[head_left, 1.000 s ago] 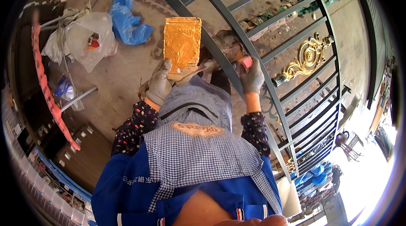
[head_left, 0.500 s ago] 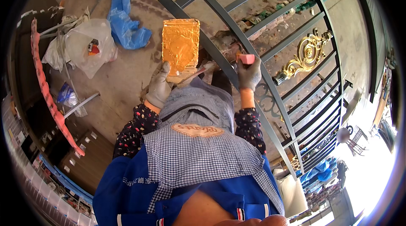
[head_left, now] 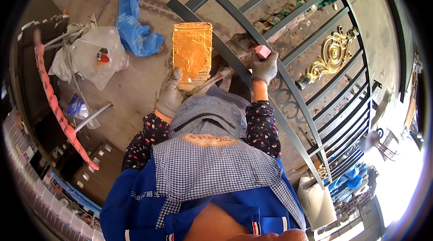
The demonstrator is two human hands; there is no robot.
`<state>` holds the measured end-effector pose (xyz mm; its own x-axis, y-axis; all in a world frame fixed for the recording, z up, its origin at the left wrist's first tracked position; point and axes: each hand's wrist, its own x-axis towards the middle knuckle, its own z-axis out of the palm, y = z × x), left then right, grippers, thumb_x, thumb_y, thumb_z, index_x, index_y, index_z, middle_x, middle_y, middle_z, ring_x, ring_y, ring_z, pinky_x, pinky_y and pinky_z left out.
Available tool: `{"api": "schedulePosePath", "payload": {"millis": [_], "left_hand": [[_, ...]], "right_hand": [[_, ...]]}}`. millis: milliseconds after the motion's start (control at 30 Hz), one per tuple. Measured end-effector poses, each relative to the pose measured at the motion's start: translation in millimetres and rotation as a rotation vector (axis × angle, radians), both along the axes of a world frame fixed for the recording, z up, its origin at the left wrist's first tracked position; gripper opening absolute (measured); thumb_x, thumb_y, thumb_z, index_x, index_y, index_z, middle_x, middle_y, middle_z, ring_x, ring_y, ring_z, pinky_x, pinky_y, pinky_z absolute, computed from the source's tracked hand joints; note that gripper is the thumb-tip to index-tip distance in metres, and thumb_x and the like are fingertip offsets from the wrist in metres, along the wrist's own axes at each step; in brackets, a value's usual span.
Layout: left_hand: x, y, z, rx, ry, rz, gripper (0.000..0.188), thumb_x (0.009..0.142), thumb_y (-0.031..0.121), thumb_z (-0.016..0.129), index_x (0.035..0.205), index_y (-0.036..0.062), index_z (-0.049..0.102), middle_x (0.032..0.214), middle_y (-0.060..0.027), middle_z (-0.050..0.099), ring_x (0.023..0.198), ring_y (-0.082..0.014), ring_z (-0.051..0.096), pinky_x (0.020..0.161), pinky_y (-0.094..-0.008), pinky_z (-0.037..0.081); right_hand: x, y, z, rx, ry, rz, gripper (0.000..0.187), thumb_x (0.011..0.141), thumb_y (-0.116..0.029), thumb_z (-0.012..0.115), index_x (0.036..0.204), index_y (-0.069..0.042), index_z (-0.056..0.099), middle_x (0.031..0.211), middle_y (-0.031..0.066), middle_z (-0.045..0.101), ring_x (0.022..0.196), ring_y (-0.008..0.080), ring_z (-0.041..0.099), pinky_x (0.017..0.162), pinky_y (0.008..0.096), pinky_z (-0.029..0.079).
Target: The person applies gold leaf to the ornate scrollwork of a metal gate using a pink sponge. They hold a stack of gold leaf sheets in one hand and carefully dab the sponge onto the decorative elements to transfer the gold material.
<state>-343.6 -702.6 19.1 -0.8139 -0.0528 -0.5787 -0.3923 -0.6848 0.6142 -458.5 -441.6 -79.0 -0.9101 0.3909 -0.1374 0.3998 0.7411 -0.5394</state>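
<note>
My left hand [head_left: 169, 93], in a grey glove, grips the near left corner of a flat rectangular board coated with gold paint [head_left: 193, 51]. The fingers show at its edge, with part of the grip hidden beneath. On the right, my gloved right hand [head_left: 265, 68] is closed round a small pink sponge-like block [head_left: 262, 51], just over a bar of the dark metal railing [head_left: 252, 29]. A gold-painted scroll ornament [head_left: 334, 52] with a dark end sits between the railing bars, to the right of that hand and apart from it.
Blue plastic sheeting [head_left: 133, 24] lies on the floor at the far left, near a translucent plastic bag [head_left: 100, 56]. A red-wrapped bar [head_left: 58, 101] stands at left. Under the railing lies a bundle with green wrapping [head_left: 324, 0].
My right hand has lifted slightly away from me and turned, so another face of the pink block shows. The gold-painted board stays in my left hand, nearly unmoved.
</note>
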Motion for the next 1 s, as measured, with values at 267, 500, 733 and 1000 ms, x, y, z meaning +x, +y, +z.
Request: {"api": "schedulePosePath", "payload": {"millis": [267, 500, 733, 1000], "left_hand": [[-3, -3, -5, 0.023, 0.006, -0.014, 0.059, 0.104, 0.039, 0.054, 0.143, -0.0037, 0.042, 0.140, -0.0184, 0.055, 0.125, -0.0306, 0.059, 0.107, -0.0433, 0.050], [-7, -6, -4, 0.030, 0.011, -0.045, 0.060, 0.104, 0.038, 0.053, 0.146, -0.0034, 0.039, 0.142, -0.0185, 0.054, 0.127, -0.0308, 0.058, 0.108, -0.0440, 0.048], [-7, -6, -4, 0.043, 0.016, -0.037, 0.060, 0.105, 0.038, 0.051, 0.146, -0.0033, 0.038, 0.141, -0.0187, 0.054, 0.126, -0.0309, 0.058, 0.109, -0.0440, 0.048], [-8, -8, -5, 0.014, 0.031, -0.056, 0.059, 0.106, 0.038, 0.050, 0.146, -0.0034, 0.039, 0.141, -0.0189, 0.054, 0.126, -0.0310, 0.059, 0.108, -0.0442, 0.049]], "right_hand": [[21, 18, -6, 0.041, 0.035, -0.047, 0.057, 0.075, -0.048, 0.082, 0.106, -0.009, 0.053, 0.089, 0.0199, 0.070, 0.082, 0.0432, 0.069, 0.071, 0.0496, 0.054], [-12, -10, 6, 0.100, -0.090, 0.029, 0.049, 0.079, -0.043, 0.078, 0.105, -0.010, 0.052, 0.091, 0.0188, 0.070, 0.087, 0.0429, 0.069, 0.075, 0.0489, 0.054], [4, 9, -1, 0.046, -0.061, -0.092, 0.046, 0.079, -0.039, 0.077, 0.103, -0.010, 0.052, 0.090, 0.0182, 0.069, 0.086, 0.0426, 0.069, 0.075, 0.0499, 0.053], [-8, -10, 2, 0.096, -0.108, -0.065, 0.047, 0.079, -0.042, 0.077, 0.103, -0.010, 0.053, 0.090, 0.0177, 0.070, 0.086, 0.0426, 0.069, 0.075, 0.0495, 0.053]]}}
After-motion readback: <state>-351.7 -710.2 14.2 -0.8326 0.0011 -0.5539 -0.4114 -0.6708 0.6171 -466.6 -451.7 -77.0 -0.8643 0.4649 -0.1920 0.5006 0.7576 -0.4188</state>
